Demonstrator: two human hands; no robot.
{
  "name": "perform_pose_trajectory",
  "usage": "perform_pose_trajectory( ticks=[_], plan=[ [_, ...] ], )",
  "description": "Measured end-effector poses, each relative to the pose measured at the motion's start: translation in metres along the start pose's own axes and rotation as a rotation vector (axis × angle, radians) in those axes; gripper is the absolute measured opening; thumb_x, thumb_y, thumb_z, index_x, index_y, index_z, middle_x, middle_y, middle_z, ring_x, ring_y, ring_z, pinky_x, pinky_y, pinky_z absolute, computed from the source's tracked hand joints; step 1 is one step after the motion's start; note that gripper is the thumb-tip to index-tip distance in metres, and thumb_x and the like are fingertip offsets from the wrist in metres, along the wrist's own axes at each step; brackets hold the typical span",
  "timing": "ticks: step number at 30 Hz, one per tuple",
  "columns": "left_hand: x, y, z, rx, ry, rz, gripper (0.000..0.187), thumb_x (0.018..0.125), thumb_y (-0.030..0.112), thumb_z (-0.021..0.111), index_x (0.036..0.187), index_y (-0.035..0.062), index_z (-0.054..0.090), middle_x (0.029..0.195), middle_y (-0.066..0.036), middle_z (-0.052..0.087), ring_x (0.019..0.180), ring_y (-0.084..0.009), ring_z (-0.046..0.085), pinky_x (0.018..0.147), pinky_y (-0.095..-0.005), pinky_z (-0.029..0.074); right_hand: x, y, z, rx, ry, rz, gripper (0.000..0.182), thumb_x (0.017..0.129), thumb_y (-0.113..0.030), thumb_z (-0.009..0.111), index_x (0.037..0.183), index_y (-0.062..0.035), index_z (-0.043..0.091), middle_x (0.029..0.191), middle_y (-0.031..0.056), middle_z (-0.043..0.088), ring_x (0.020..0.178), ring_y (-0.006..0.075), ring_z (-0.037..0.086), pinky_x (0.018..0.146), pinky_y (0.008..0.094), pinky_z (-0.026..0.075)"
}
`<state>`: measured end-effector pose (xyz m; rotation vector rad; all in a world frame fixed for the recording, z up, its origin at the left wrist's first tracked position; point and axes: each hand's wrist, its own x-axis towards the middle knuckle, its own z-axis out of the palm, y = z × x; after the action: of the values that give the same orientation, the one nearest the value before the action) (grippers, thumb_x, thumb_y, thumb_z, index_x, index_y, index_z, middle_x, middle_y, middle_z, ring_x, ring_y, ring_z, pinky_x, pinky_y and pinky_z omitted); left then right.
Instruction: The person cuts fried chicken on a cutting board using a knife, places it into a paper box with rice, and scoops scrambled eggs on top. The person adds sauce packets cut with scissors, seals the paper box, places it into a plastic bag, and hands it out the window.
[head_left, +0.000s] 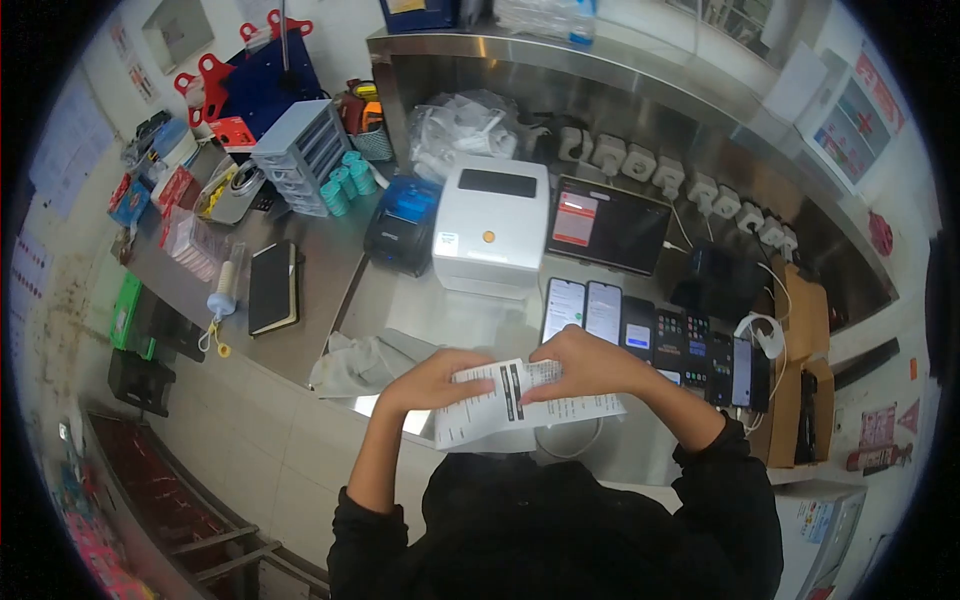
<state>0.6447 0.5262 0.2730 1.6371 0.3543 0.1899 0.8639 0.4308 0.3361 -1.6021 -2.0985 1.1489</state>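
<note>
Both hands hold a long white printed receipt close in front of my body, above the near side of the steel counter. My left hand pinches its left part, thumb lying over the print. On the right part, my right hand grips the paper with thumb and fingers. Dark printed bars cross the sheet between the hands, and its right end sticks out below my right hand. A crumpled grey cloth lies left of my left hand. Just beyond my right hand lie two lit phones.
A white label printer and a small dark printer stand at the back. Right of them are a tablet, card terminals, cables and a cardboard box. A black notebook lies on the left counter near a drawer unit.
</note>
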Motion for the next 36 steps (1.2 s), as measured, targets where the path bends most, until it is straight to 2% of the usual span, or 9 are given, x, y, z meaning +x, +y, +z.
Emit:
perform_pose_trajectory(
  ticks=[5,9,15,18,20,23,28,31,36],
  plan=[
    [-0.04,-0.021,-0.048,-0.083,0.062,-0.243,0.031,0.089,0.025,0.056,0.096,-0.0042,0.062,0.077,-0.003,0.063,0.068,-0.006,0.054,0.062,-0.0226,0.045,0.034,-0.01,-0.04,0.083,0.131,-0.154,0.037,0.066,-0.03,0.077,0.078,0.003,0.063,0.07,0.017,0.062,0.068,0.0218,0.062,0.063,0.0322,0.046],
    [-0.068,-0.061,-0.085,-0.192,0.503,-0.208,0.024,0.087,0.015,0.054,0.099,-0.0046,0.061,0.08,-0.002,0.063,0.069,-0.006,0.055,0.062,-0.0226,0.045,0.091,0.039,-0.103,0.236,0.615,-0.092,0.027,0.064,-0.01,0.059,0.087,0.0031,0.063,0.075,0.0149,0.062,0.072,0.0215,0.061,0.071,0.0329,0.047],
    [-0.049,-0.054,-0.097,-0.15,0.865,-0.035,0.017,0.083,-0.001,0.049,0.097,-0.0047,0.057,0.087,-0.005,0.062,0.082,-0.0091,0.056,0.074,-0.0232,0.044,0.265,0.07,-0.186,-0.95,1.203,-0.47,0.029,0.07,-0.002,0.052,0.095,-0.0064,0.064,0.089,0.0147,0.064,0.082,0.0346,0.058,0.07,0.04,0.045],
    [-0.039,-0.044,-0.101,-0.147,0.881,0.001,0.016,0.085,0.001,0.05,0.099,-0.0047,0.056,0.087,-0.006,0.062,0.083,-0.009,0.055,0.074,-0.023,0.044,0.356,0.165,-0.192,-0.624,1.188,-0.073,0.026,0.074,-0.009,0.05,0.095,-0.0068,0.065,0.091,0.0141,0.064,0.083,0.0305,0.059,0.075,0.0395,0.044],
    [-0.037,-0.041,-0.101,-0.144,0.903,-0.006,0.017,0.087,0.004,0.051,0.1,-0.0047,0.057,0.088,-0.006,0.062,0.083,-0.009,0.055,0.074,-0.0233,0.044,0.393,0.23,-0.189,-0.429,0.775,0.277,0.027,0.075,-0.011,0.05,0.097,-0.0056,0.065,0.092,0.017,0.063,0.086,0.0294,0.06,0.077,0.0386,0.045],
    [-0.036,-0.03,-0.097,-0.188,0.861,0.004,0.021,0.091,0.011,0.049,0.103,-0.0046,0.056,0.087,-0.007,0.062,0.081,-0.0085,0.055,0.072,-0.023,0.044,0.43,0.306,-0.21,-0.354,0.39,0.188,0.029,0.076,-0.014,0.05,0.099,-0.0037,0.064,0.092,0.0213,0.063,0.09,0.0278,0.061,0.079,0.0373,0.045],
    [-0.025,-0.012,-0.084,-0.182,0.754,-0.032,0.023,0.093,0.013,0.047,0.103,-0.0043,0.056,0.086,-0.006,0.061,0.077,-0.0073,0.054,0.069,-0.0226,0.044,0.266,0.064,-0.149,-0.445,0.931,-0.305,0.033,0.077,-0.016,0.058,0.108,-0.0033,0.058,0.099,0.0168,0.063,0.095,0.026,0.06,0.082,0.0361,0.045],
    [-0.005,-0.002,-0.063,-0.165,0.615,0.018,0.022,0.093,0.013,0.046,0.103,-0.0037,0.056,0.085,-0.006,0.061,0.078,-0.0073,0.054,0.069,-0.0233,0.044,0.169,-0.01,-0.074,0.013,0.11,-0.19,0.052,0.07,-0.027,0.074,0.113,-0.0053,0.054,0.118,0.0143,0.054,0.109,0.0256,0.052,0.094,0.0329,0.038],
    [-0.006,0.033,-0.022,0.037,0.429,0.068,0.034,0.08,0.011,0.065,0.109,-0.0032,0.055,0.09,-0.007,0.063,0.081,-0.01,0.056,0.076,-0.026,0.045,0.085,0.004,-0.093,0.11,0.162,-0.069,0.035,0.068,-0.014,0.075,0.097,-0.0007,0.061,0.086,0.0056,0.064,0.078,0.0102,0.057,0.071,0.0254,0.046]
  ],
)
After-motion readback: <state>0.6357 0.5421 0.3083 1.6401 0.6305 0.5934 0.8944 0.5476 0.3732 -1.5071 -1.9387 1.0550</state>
